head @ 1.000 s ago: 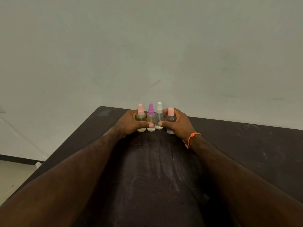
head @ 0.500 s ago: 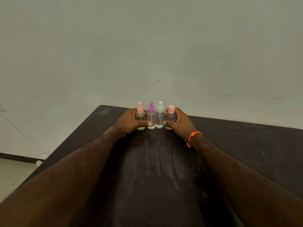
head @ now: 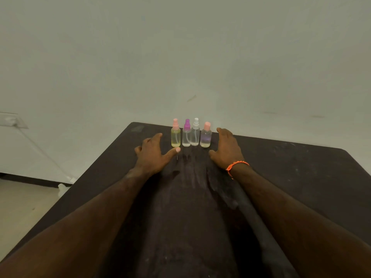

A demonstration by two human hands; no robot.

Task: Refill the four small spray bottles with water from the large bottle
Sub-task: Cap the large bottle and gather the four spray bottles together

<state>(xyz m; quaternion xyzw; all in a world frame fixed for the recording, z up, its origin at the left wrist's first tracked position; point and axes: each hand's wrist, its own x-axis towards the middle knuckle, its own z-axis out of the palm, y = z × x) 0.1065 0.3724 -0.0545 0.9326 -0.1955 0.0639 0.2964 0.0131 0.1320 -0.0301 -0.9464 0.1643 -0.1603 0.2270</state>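
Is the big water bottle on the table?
No, only four small spray bottles stand in a row at the far edge of the dark table, between the open hands.

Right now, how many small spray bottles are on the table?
4, upright in a tight row near the table's far edge, between the two hands: yellowish bottle at left, purple-capped bottle, white-capped bottle, then pink-capped bottle at right. None looks hidden.

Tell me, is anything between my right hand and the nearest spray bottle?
Nothing visible. The right hand lies open beside the pink-capped bottle at the row's right end, only bare table between them.
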